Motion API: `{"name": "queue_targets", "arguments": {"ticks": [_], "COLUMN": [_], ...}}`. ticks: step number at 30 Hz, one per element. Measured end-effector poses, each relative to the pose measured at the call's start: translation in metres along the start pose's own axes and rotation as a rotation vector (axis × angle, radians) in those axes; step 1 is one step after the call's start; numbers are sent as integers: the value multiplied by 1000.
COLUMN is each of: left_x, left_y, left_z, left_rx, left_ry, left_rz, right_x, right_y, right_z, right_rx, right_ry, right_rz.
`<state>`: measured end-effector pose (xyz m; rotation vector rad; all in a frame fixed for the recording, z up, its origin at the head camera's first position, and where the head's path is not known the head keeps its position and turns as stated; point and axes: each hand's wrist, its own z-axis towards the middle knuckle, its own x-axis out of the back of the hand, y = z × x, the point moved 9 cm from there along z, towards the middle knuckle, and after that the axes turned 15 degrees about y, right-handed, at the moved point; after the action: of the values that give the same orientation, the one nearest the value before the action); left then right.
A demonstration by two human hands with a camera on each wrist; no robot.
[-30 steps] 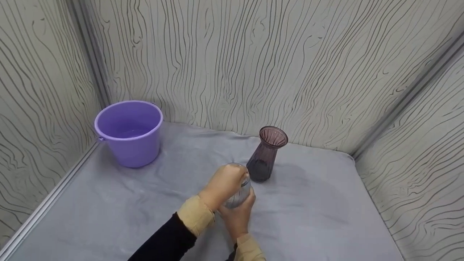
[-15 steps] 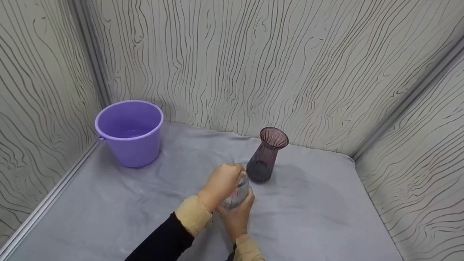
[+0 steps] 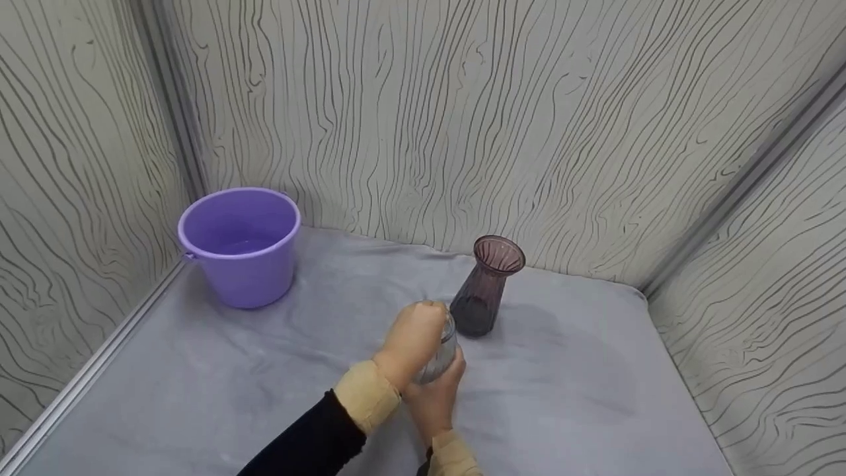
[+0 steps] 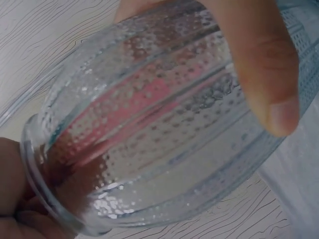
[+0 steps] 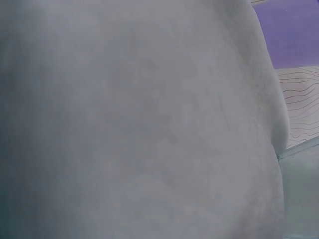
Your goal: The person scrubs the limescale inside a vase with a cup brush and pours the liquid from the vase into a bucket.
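Observation:
A clear ribbed glass vase (image 3: 437,363) is tilted in my right hand (image 3: 433,400), which grips its body. In the left wrist view, the right thumb (image 4: 271,84) lies across the dimpled glass. At the vase's mouth, my left hand (image 3: 411,339) has its fingers curled, partly inside the rim. Through the glass shows a pink thing (image 4: 134,107), running inward from these fingers, which seem to hold it; its kind is blurred by the glass. Just behind stands a purple glass vase (image 3: 481,291), upright with a flared rim. No hand appears in the right wrist view.
A purple bucket (image 3: 248,277) stands at the back left near the wall corner. Grey cloth (image 3: 562,396) covers the table. Wood-grain panels (image 3: 410,119) enclose the back and both sides, with metal strips in the corners.
My left hand shifts slightly back and forth at the vase's mouth, lower and farther right now than half a second ago. My right hand keeps its grip. The camera view has shifted a little.

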<state>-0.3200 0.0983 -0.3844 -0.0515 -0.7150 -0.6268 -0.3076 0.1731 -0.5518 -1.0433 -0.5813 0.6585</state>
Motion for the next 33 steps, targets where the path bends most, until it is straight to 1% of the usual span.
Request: {"name": "queue_targets", "arguments": {"ticks": [4,7,9,12,15,16,18,22,27,28,30,33], "left_x": [-2,0,2,6,8,8,8,7,7,7,6,6], "left_y": [2,4,5,9,11,10,9,5,-2,-3,-4,-3], "left_z": [0,0,-1,-2,-5,-5,-6,-5,-4,-3,-3,-4], "left_rx": [10,4,-16,-79,-116,-115,-101,-60,16,28,30,-3], "left_ry": [-18,-9,13,74,128,141,146,131,91,88,97,119], "left_rz": [45,64,80,118,107,85,30,-59,-129,-134,-129,-86], "right_x": [0,0,0,1,2,2,2,2,0,0,0,0], "right_y": [1,3,2,0,-1,0,2,2,-2,-2,-3,-3], "right_z": [2,2,3,2,1,1,1,2,0,0,0,0], "right_rx": [-7,-14,-2,37,60,55,36,10,43,49,64,72], "right_ry": [-5,-5,-4,0,-3,-4,-5,1,2,3,6,4], "right_rz": [-2,-10,-12,-2,-3,-5,-12,-16,-14,-12,-5,9]}}
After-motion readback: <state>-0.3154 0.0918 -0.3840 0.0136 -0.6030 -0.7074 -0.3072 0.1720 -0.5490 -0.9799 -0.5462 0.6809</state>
